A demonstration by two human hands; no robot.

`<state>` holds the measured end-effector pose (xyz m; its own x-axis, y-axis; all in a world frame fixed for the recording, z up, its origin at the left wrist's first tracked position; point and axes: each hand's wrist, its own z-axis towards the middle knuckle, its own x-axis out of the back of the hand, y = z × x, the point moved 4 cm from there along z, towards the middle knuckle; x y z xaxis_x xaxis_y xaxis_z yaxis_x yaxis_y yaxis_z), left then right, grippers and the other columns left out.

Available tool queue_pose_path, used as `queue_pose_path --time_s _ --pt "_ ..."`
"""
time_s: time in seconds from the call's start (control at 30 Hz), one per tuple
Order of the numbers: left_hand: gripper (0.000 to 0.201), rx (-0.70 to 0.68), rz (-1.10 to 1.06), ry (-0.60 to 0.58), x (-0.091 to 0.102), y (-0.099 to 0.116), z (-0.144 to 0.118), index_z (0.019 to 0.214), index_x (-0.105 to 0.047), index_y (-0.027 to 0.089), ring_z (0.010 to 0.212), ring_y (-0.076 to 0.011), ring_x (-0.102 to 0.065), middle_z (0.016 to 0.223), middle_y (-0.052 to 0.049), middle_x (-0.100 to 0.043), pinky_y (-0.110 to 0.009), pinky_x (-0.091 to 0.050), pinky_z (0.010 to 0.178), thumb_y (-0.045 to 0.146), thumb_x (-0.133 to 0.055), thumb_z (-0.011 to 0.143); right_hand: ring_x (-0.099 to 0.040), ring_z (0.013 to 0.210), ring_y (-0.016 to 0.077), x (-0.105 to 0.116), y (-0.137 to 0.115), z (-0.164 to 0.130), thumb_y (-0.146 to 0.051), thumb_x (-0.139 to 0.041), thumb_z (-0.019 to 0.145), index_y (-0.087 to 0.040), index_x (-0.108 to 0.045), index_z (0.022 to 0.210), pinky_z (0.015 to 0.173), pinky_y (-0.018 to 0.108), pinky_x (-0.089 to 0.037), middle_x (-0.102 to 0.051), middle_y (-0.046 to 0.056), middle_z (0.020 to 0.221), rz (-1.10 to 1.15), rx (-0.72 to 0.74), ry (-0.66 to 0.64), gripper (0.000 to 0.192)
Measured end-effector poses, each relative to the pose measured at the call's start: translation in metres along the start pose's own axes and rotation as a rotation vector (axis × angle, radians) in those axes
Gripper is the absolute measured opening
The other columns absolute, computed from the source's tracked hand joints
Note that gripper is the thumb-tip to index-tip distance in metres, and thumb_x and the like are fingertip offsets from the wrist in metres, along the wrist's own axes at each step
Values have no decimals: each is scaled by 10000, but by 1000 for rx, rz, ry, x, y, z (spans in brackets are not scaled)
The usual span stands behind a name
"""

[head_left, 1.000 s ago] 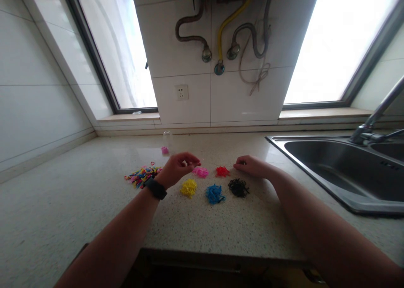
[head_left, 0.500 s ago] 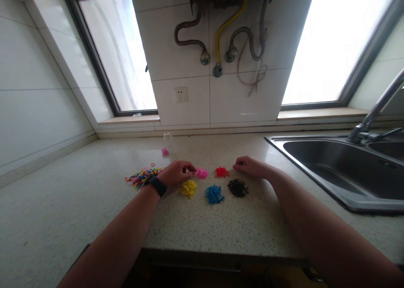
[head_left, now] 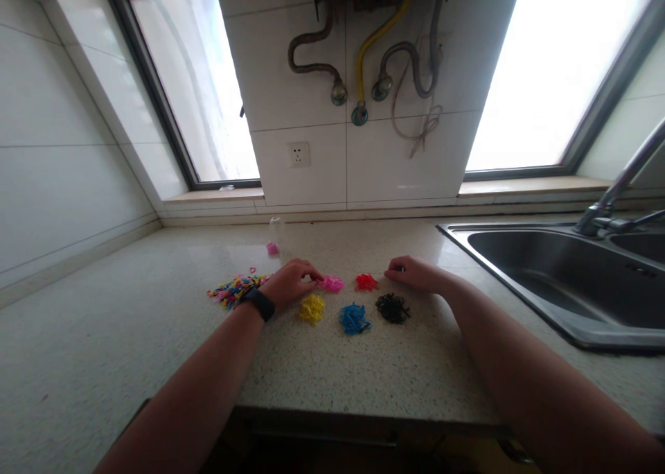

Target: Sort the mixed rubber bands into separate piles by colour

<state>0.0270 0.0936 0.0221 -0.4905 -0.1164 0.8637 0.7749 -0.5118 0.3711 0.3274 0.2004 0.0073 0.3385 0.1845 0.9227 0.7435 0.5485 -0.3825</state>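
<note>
My left hand (head_left: 291,282), with a dark band on its wrist, has thumb and fingers pinched at the left edge of a pink pile of small rubber bands (head_left: 333,284). Exactly how many bands are between the fingertips is hidden. My right hand (head_left: 413,274) rests on the counter with its fingers curled together, just right of a red pile of rubber bands (head_left: 366,282); nothing shows in it. Nearer to me lie yellow (head_left: 312,308), blue (head_left: 355,319) and black rubber bands (head_left: 393,308). A mixed multicoloured heap (head_left: 233,291) sits partly behind my left wrist.
Behind my left hand are a small pink object (head_left: 272,249) and a clear, cup-like container (head_left: 277,226). A steel sink (head_left: 524,280) with a tap (head_left: 597,217) is set into the speckled counter (head_left: 364,377) on the right. Pipes and a socket (head_left: 299,154) are on the tiled wall.
The view has shifted very slightly. Both hands and the piles of rubber bands stay practically where they were.
</note>
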Motion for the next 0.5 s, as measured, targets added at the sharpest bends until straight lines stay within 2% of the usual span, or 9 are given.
queue_pose_path --time_s 0.3,0.5 --pt "204 34 -7 20 8 -1 -4 980 -755 190 808 -171 -594 879 -52 -708 -282 -434 765 261 -593 878 -604 732 197 1 -2 -2 -521 -529 848 -194 -686 849 642 301 -401 -711 69 831 0 -9 -7 362" --pt "260 103 -14 37 11 -10 -9 992 -753 176 771 -164 -593 881 -60 -718 -267 -423 692 308 -550 898 -596 712 189 -1 2 0 -512 -527 846 -186 -690 860 626 296 -396 -706 65 812 -6 -6 0 365"
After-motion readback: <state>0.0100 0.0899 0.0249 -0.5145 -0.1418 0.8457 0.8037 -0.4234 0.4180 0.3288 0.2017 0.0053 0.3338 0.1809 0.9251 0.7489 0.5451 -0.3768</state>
